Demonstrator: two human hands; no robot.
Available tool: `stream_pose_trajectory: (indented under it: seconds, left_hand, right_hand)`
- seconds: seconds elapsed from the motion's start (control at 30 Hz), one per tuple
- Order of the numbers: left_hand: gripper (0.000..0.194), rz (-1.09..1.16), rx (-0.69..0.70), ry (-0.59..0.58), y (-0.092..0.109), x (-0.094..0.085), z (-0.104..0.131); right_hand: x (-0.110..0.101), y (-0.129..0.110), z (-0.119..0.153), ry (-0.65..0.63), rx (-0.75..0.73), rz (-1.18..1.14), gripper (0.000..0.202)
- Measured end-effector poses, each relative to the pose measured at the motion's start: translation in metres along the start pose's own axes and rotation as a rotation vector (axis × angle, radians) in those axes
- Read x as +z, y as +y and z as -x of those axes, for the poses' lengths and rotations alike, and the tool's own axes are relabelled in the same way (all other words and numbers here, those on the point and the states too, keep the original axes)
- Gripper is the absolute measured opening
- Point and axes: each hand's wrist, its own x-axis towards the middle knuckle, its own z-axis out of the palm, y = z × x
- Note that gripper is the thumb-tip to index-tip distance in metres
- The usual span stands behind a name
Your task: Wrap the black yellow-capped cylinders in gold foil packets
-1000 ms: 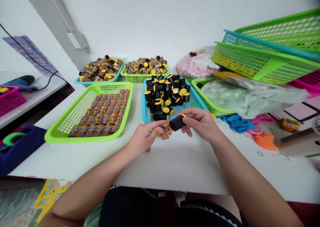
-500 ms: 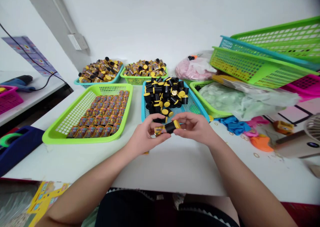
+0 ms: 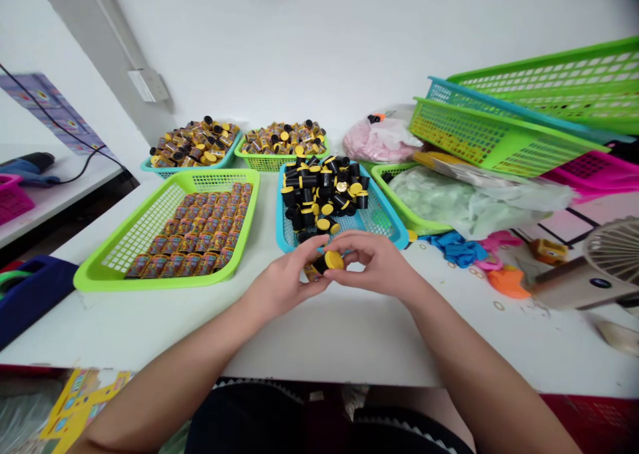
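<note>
Between my two hands is a small black canister (image 3: 327, 263) with a yellow lid, tilted so the lid faces right and up. My left hand (image 3: 282, 281) pinches its lower left end, where a bit of printed yellow-brown wrap shows; how far the wrap reaches is hidden by the fingers. My right hand (image 3: 379, 264) has thumb and fingertips closed on the lid end. Just behind them, a blue basket (image 3: 394, 231) holds a heap of black canisters (image 3: 324, 181) with yellow lids. To the left, wrapped canisters (image 3: 200, 231) stand in rows in a green basket (image 3: 94, 277).
Two more baskets of loose wrapped canisters (image 3: 194, 144) sit by the wall. Stacked baskets (image 3: 499, 134) lean at the right above a plastic bag (image 3: 449, 191). Balloons (image 3: 506, 282) and a small fan (image 3: 584, 267) lie at right; a tape dispenser (image 3: 37, 294) stands at left.
The canister and printed wrap, end to end before, are now closer together, with less wrap showing. The lid has turned more toward me. My view has shifted slightly.
</note>
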Motion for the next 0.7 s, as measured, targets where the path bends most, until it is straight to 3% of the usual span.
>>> stream_pose_trajectory:
  seconds: [0.27, 0.47, 0.57, 0.7]
  left_hand:
    - [0.068, 0.21, 0.053, 0.082, -0.001, -0.007, -0.006]
    - [0.055, 0.009, 0.104, 0.108, 0.004, -0.011, -0.007]
    - [0.064, -0.026, 0.022, 0.07, 0.004, -0.012, -0.008]
    - [0.084, 0.097, -0.158, 0.044, 0.007, -0.01, -0.008]
  right_hand:
    - [0.002, 0.001, 0.003, 0.091, -0.153, -0.098, 0.031]
    - [0.013, 0.014, 0.0, 0.123, -0.124, -0.084, 0.029]
    - [0.022, 0.019, -0.002, 0.153, -0.166, -0.054, 0.028]
    - [0.031, 0.023, 0.001, 0.239, -0.173, -0.024, 0.034]
